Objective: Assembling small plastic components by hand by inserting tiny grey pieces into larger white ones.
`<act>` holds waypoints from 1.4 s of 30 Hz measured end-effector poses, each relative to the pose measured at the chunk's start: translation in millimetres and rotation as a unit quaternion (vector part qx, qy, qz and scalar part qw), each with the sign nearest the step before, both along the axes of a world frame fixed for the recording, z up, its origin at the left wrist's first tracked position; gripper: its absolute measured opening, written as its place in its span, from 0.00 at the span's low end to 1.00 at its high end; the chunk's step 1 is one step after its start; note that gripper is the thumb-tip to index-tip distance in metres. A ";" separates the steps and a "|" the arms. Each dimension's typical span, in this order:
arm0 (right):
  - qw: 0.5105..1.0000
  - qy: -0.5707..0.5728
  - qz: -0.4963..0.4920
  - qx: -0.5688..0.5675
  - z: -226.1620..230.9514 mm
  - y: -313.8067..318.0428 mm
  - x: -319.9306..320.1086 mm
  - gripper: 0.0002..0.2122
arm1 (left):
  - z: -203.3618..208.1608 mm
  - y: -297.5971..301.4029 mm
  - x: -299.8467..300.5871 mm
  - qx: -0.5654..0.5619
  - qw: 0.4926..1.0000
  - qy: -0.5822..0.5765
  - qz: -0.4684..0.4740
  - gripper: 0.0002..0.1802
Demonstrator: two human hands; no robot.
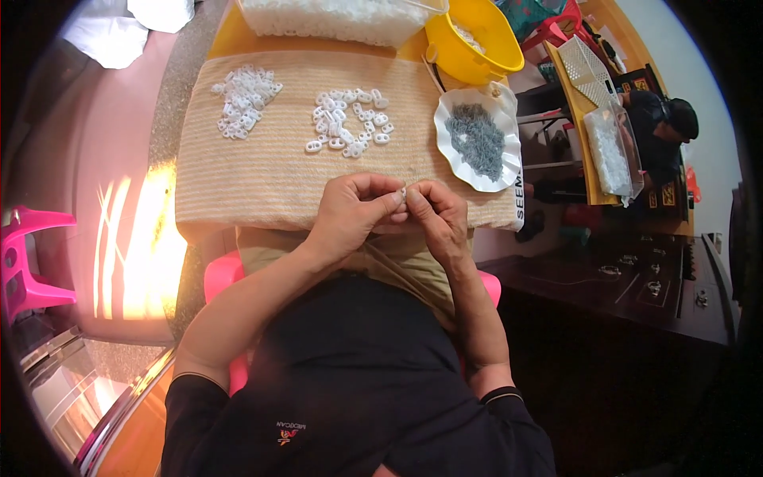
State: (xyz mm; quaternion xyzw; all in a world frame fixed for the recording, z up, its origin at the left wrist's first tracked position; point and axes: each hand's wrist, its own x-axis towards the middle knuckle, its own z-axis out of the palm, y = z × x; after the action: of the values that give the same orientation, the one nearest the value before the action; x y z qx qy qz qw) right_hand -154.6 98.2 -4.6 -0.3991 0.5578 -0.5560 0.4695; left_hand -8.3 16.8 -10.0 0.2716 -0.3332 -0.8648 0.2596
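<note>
My left hand (pixel 359 208) and my right hand (pixel 435 213) meet at the near edge of a table covered with a striped beige cloth (pixel 238 183). Their thumbs and forefingers are pinched around a small white plastic piece (pixel 403 193), mostly hidden by the fingertips. Beyond the hands lies a loose ring of white oval plastic pieces with holes (pixel 337 127). A denser heap of similar white pieces (pixel 246 99) sits farther left. To the right, a white scalloped dish (pixel 496 181) holds a mound of tiny grey metal parts (pixel 477 139), too small to make out.
A clear bin (pixel 334 28) full of white pieces and a yellow basin (pixel 485 63) stand at the table's far side. A pink stool (pixel 36 262) is at far left. On the right, a person in dark clothes (pixel 664 135) is beside another table with a white-filled container (pixel 610 155).
</note>
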 end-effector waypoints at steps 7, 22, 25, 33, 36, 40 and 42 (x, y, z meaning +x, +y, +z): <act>0.999 0.040 0.002 -0.003 5.4 -1.5 -5.7 0.08 | 1.3 -1.1 0.7 0.033 0.999 0.030 0.000 0.08; 0.867 0.487 -0.001 -0.104 12.3 -73.5 -21.6 0.07 | 11.6 -20.7 8.6 0.054 0.989 0.084 0.105 0.08; 0.814 0.578 0.031 -0.047 15.0 -83.2 -13.3 0.08 | 12.3 -23.3 11.2 0.055 0.988 0.088 0.116 0.08; 0.784 0.619 0.054 0.007 17.9 -85.5 -11.2 0.07 | 16.1 -27.0 13.3 0.055 0.986 0.097 0.123 0.08; 0.778 0.624 0.068 0.001 14.3 -84.3 -13.9 0.08 | 16.2 -27.1 13.0 0.057 0.986 0.098 0.126 0.08; 0.884 0.463 0.056 -0.028 17.6 -75.1 -14.3 0.08 | 14.1 -28.2 13.6 0.057 0.984 0.106 0.130 0.08; 0.930 0.362 0.059 -0.009 19.2 -68.5 -11.9 0.10 | 15.5 -28.9 15.3 0.062 0.984 0.109 0.129 0.08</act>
State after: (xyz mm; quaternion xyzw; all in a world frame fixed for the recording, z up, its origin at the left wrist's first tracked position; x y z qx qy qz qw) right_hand -166.5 29.7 14.7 -0.6093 0.6606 -0.3501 0.2641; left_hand 7.0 -12.1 5.4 0.2323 -0.2109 -0.8676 0.3858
